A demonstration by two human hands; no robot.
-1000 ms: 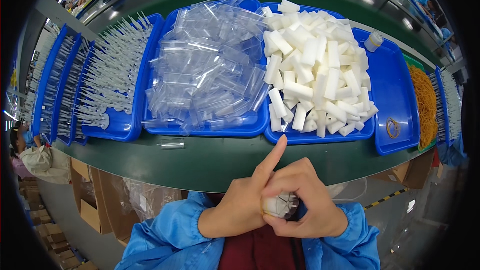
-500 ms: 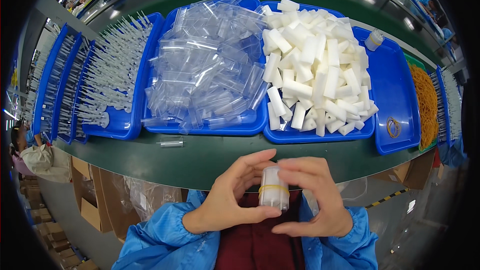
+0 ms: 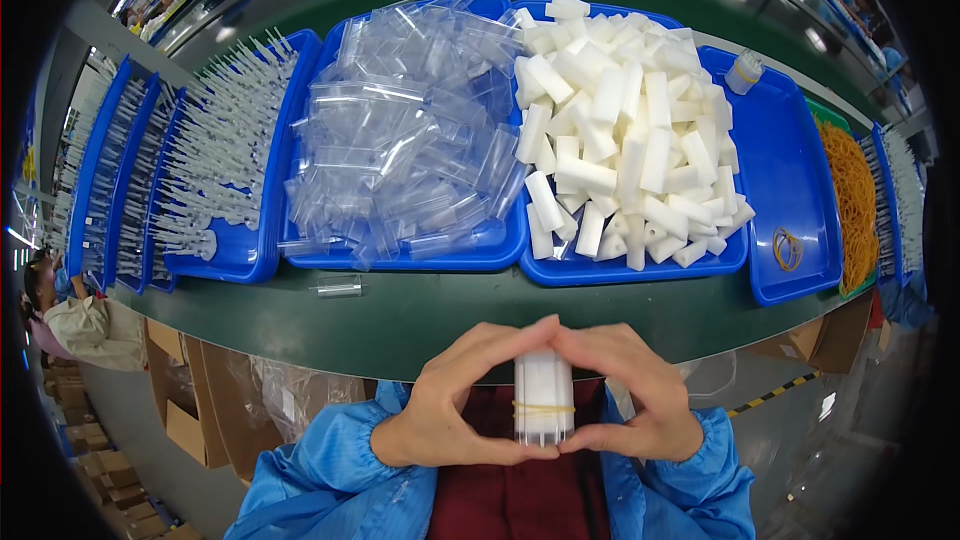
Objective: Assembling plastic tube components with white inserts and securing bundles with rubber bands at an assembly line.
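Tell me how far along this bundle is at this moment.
Done: a yellow rubber band already circles the clear tube bundle with white foam inside. In hand: left hand and right hand hold it upright between fingertips. Left: it is not yet set down; trays of clear tubes and foam blocks remain heaped.

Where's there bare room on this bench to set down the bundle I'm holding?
The green bench strip between the tray fronts and your hands is bare, apart from one small clear tube. The right blue tray is mostly bare: only a small bottle and rubber bands. The trays of clear bags and white foam blocks are heaped full.
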